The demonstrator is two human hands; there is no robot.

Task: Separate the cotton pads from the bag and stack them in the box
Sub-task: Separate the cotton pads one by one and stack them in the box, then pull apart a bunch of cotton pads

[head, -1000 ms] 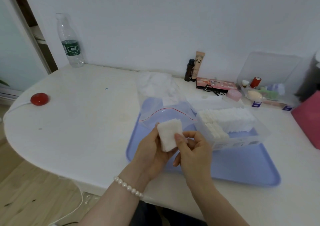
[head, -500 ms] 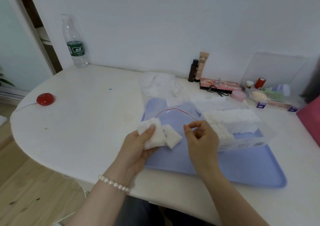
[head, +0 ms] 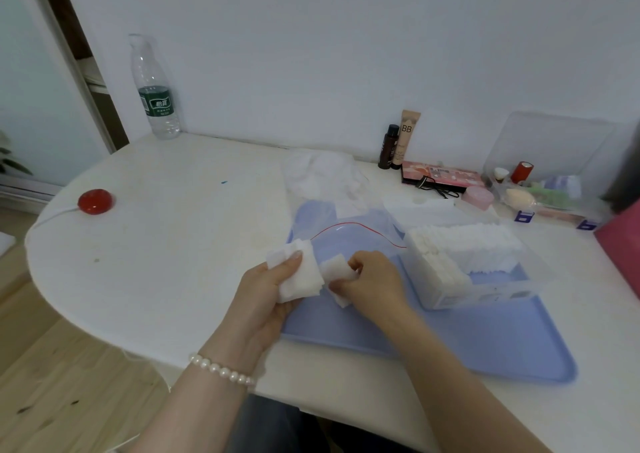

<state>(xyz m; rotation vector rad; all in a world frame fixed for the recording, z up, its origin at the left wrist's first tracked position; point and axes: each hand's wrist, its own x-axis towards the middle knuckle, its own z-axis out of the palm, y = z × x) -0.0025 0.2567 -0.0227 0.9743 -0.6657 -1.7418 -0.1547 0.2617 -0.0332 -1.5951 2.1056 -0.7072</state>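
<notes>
We hold a small stack of cotton pads [head: 300, 274] in our left hand [head: 266, 291], thumb pressed on top, just above the near-left corner of the blue tray [head: 485, 345]. Half a second ago our right hand [head: 372, 281] was empty, its fingers curled in the air beside a loose pad; now it has closed on that separated pad [head: 337, 269] and pinches it right next to the stack. So one more pad is peeled off, and we judge it ready to go to the box.

The clear box [head: 485, 288] stands on the tray just to the right, already carrying a long row of pads [head: 464, 246]. The zip bag [head: 349, 210] with its red seal line lies behind our hands, partly on the tray, more pads showing white at its far end.

Further out on the worktop [head: 156, 244] stand a water bottle [head: 154, 88], a red round button [head: 95, 201] and cosmetics by the wall.
</notes>
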